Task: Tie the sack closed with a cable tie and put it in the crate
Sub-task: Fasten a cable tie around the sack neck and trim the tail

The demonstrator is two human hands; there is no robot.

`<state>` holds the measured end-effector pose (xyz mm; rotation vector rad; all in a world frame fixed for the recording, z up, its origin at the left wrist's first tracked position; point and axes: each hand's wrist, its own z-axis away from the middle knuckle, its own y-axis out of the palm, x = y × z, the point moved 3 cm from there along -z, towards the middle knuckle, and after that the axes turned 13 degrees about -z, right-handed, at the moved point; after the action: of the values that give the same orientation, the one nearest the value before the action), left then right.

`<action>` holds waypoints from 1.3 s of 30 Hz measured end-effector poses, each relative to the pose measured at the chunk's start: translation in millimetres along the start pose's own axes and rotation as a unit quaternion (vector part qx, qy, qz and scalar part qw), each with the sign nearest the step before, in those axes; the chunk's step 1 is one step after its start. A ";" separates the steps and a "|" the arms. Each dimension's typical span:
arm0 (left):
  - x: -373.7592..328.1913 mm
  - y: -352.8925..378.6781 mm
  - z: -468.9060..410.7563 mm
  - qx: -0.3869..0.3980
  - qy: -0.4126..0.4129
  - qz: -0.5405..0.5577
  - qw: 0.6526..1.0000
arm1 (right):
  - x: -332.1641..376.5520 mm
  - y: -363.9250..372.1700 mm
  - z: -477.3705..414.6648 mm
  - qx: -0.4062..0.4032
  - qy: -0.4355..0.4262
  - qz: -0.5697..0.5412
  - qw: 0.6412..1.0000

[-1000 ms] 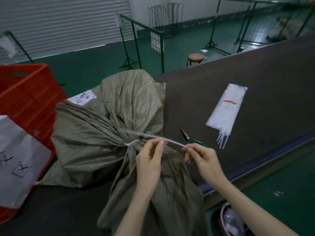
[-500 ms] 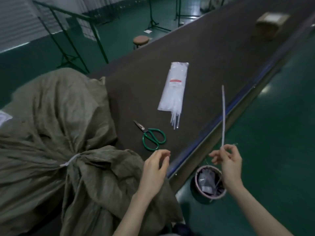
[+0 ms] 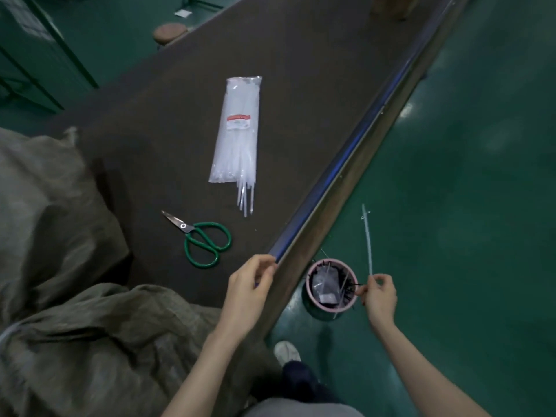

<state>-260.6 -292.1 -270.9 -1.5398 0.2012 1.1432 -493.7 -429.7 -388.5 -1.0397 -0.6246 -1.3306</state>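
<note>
Over the pink bin (image 3: 331, 308) on the green floor, the right hand (image 3: 379, 296) pinches a thin white strip (image 3: 367, 239), apparently the trimmed tail of a cable tie, between thumb and fingers (image 3: 372, 279); the strip stands nearly upright and reaches well above the bin. The left hand (image 3: 250, 288) is loosely curled with nothing in it, its fingertips at the metal edge of the dark surface (image 3: 301, 94). The sack (image 3: 69, 311) lies at the left on that surface, its neck mostly out of view at the picture's edge, so whether the tie holds it tight cannot be told. The crate is not in view.

The likeliest slip, to my mind, is with the strip: it is long and springy, and if let go from this height it may tip past the bin's rim onto the floor. Lowering it first would help. The scissors (image 3: 201, 239) and the pack of ties (image 3: 239, 133) lie near the sack; dragging the bulky sack toward the crate could sweep them off the surface. A loose tie could also slide off when the sack is lifted by the neck.
</note>
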 end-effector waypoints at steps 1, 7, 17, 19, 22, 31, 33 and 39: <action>-1.2 1.6 -2.8 0.000 -0.003 0.001 1.000 | -7.5 -1.9 -5.9 -0.016 0.012 0.024 1.000; -6.7 6.6 -13.0 0.010 -0.013 -0.014 1.000 | -38.0 -5.6 -35.4 -0.024 0.083 0.175 0.981; 0.0 -4.8 -10.3 -0.010 -0.024 -0.030 0.999 | -26.5 15.1 -44.7 0.102 0.071 0.317 0.940; 2.0 -5.8 -7.8 -0.007 -0.025 -0.029 0.999 | -27.6 17.0 -41.4 0.115 0.068 0.314 0.940; 2.6 -8.4 -5.1 -0.010 -0.024 -0.027 0.999 | -22.0 25.1 -33.5 0.135 0.046 0.292 0.946; 1.6 -43.2 12.8 -0.074 -0.014 0.006 0.997 | 35.0 67.0 23.6 0.210 -0.092 0.133 0.964; 1.5 -57.4 18.5 -0.105 -0.009 0.012 0.994 | 57.1 77.0 47.9 0.241 -0.130 0.102 0.956; -2.4 -108.2 46.2 -0.203 0.004 0.010 0.979 | 110.7 115.2 129.9 0.356 -0.236 0.026 0.904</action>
<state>-214.6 -218.5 -191.5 -1.9029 -0.0158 1.2463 -338.3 -377.4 -264.1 -0.7459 -1.3213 -0.6837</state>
